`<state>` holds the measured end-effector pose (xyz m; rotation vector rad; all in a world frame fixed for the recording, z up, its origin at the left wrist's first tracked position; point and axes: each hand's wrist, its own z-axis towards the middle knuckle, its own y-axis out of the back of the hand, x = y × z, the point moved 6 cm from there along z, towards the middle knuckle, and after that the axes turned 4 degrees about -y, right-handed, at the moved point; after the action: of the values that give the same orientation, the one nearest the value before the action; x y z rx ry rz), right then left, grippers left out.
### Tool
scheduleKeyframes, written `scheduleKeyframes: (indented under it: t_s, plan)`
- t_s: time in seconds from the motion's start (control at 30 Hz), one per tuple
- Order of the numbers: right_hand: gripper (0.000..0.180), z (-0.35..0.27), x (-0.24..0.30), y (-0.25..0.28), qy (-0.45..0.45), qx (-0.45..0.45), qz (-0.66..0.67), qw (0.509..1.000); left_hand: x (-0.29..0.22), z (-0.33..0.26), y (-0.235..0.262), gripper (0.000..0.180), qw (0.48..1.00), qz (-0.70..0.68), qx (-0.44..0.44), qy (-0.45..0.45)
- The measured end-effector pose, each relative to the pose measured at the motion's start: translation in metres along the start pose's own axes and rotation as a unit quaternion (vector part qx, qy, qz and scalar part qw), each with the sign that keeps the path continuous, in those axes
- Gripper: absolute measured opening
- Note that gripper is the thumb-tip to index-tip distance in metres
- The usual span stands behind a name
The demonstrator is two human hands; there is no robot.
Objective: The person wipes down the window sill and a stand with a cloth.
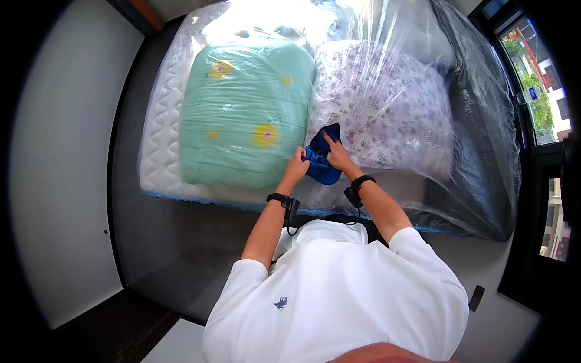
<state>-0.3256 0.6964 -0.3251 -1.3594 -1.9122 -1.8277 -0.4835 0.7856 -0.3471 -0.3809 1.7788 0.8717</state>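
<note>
A blue fabric piece (325,175), bunched in the middle with a darker upper end, is held between my hands over the front part of the bed. My left hand (296,164) is closed on its left edge. Along its right side lies my right hand (339,157), with the index finger stretched up over the dark part and the other fingers curled against the cloth. Its exact kind does not show. Just left of it sits a green pillow-shaped bundle (242,115) with yellow flower patches. To the right is a pale purple flowered bundle (384,109).
Clear plastic sheeting (417,30) covers the bed and both bundles. A white quilted mattress (158,139) shows at the left. Grey flooring (163,248) runs along the near left side, beside a pale wall (72,151). A window (535,85) is at the right.
</note>
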Motion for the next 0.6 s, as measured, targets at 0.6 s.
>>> scheduleKeyframes:
  t_s: [0.6]
  plan:
    - [0.072, 0.039, 0.246, -0.207, 0.179, 0.046, -0.152, 0.971, 0.089, -0.020, 0.245, 0.046, 0.988, 0.037, -0.146, -0.016]
